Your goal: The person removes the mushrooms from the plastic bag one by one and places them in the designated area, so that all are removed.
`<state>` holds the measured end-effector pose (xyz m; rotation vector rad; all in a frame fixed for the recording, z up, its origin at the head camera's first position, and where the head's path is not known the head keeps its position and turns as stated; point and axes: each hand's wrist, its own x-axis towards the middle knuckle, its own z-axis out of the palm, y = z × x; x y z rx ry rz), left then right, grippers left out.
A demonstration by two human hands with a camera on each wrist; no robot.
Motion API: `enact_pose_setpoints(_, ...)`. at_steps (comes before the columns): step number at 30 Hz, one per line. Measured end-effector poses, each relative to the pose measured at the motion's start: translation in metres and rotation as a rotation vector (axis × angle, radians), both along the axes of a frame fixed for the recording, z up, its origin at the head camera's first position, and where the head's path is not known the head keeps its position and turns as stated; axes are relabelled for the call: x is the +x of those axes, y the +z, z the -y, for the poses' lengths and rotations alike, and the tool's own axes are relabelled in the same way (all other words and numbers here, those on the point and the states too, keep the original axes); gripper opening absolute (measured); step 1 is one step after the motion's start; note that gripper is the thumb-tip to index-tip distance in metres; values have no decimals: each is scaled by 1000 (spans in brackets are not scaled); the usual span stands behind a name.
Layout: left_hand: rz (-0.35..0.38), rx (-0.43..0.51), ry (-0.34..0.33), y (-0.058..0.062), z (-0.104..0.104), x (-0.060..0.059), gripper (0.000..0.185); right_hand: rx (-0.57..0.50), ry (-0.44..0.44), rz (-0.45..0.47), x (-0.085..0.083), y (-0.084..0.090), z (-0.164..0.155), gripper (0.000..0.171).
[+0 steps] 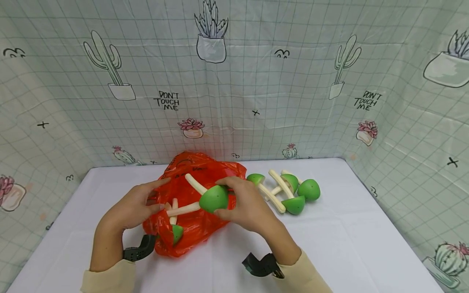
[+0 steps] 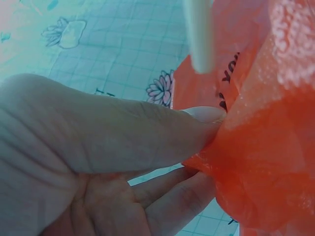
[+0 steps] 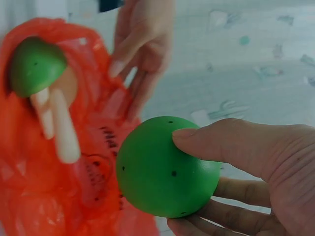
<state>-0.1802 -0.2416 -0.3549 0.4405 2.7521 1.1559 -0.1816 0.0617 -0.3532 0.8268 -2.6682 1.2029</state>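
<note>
The fingers and thumb of my left hand (image 1: 133,205) pinch the edge of a crinkled red plastic bag (image 2: 266,152), whose mouth gapes. My right hand (image 1: 246,203) grips a toy mushroom by its round green cap (image 3: 162,172), above the bag's opening. Dark dots mark that cap. A pale stem (image 2: 199,39) hangs at the top of the left wrist view. Inside the bag lies another green cap (image 3: 37,66), with pale stems (image 3: 65,128) beside it; red plastic partly covers it in the head view.
Several more green-capped mushrooms (image 1: 294,204) lie in a loose pile right of the bag, on the white table (image 1: 329,252). Behind and at both sides hangs a grid-patterned cloth (image 1: 234,81) with plant drawings. A black strap device (image 1: 141,249) sits on the left wrist.
</note>
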Motion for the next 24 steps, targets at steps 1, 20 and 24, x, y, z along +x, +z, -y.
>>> enact_pose_setpoints(1, 0, -1, 1, 0, 0, 0, 67, -8, 5, -3, 2, 3, -1, 56)
enact_pose_setpoints(20, -6, 5, -13, 1, 0, 0, 67, -202, -112, -76, -9, 21, -53, 54)
enact_pose_setpoints(24, -8, 2, -16, 2, -1, 0, 67, -209, -169, -51, -14, 21, -65, 53)
